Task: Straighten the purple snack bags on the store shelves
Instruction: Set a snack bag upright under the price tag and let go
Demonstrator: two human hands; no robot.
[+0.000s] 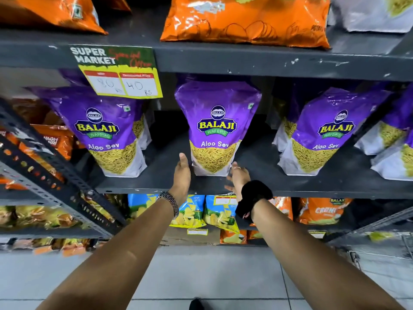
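I have my left hand [182,173] and right hand [237,178] open, gripping nothing, flanking the base of the centre purple bag [214,128] — upright at twelve o'clock on the shelf [257,186] — to square it.

Single head-worn wide-angle view, close to the shelf [268,63], facing forward and slightly down over outstretched forearms.
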